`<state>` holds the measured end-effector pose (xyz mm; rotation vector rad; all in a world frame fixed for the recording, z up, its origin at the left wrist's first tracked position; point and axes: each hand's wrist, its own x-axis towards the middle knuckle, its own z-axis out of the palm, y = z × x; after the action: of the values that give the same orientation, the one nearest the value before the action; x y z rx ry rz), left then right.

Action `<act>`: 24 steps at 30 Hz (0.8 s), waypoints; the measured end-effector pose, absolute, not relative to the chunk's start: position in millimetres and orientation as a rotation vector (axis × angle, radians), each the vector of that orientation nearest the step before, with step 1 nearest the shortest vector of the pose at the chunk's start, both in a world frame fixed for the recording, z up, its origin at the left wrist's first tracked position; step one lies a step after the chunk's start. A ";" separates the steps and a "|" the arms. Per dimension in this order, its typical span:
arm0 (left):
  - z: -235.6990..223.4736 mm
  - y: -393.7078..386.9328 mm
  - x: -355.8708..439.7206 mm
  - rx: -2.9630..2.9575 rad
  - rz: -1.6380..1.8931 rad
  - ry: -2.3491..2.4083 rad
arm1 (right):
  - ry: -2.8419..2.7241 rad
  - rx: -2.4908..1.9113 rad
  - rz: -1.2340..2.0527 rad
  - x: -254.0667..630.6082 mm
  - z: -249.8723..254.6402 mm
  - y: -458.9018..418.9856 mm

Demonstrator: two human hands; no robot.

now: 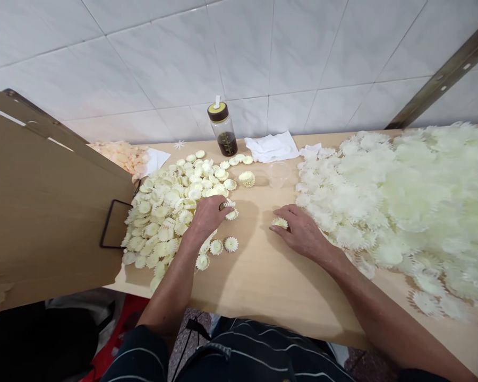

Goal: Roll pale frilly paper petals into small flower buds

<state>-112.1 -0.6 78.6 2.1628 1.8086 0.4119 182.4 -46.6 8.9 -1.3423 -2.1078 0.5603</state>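
Observation:
My left hand (210, 215) is at the right edge of a heap of small pale-yellow, frilled, cup-shaped pieces (163, 212). Its thumb and fingers pinch one frilled piece (228, 203), and another lies just below it. My right hand (298, 231) rests low over the table, thumb and fingers closed round a single pale-yellow frilled piece (280, 222). Several loose frilled pieces (231, 244) sit below my left hand. A short stack of nested pieces (247, 179) stands behind, between the hands.
A large pile of thin, translucent toothed discs (402, 201) covers the table's right side. At the back are a bottle of dark liquid (225, 130), white tissue (273, 147) and a clear round item (279, 174). A cardboard sheet (51, 201) stands left, beside peach-coloured pieces (121, 157).

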 end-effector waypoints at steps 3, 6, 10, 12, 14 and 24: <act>78.1 1.5 -111.7 2.123 0.449 1.818 | -2.061 -1.345 0.537 182.5 6.4 -44.4; 76.2 4.1 -111.1 2.125 0.451 1.768 | -2.036 -1.352 0.530 182.8 6.9 -43.4; 80.2 7.1 -109.5 2.162 0.297 1.750 | -2.028 -1.376 0.540 183.7 5.8 -42.3; 85.4 7.2 -108.8 2.174 0.220 1.747 | -2.021 -1.374 0.549 184.2 3.9 -41.6; 90.7 6.6 -108.7 2.178 0.197 1.753 | -2.017 -1.364 0.550 184.4 2.0 -41.0; 98.8 3.1 -108.9 2.276 0.590 1.866 | -2.011 -1.359 0.524 182.7 1.5 -40.7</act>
<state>-108.9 3.1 98.8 2.2758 1.8656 0.5902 182.7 -40.7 1.5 -1.3590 -2.0113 0.5236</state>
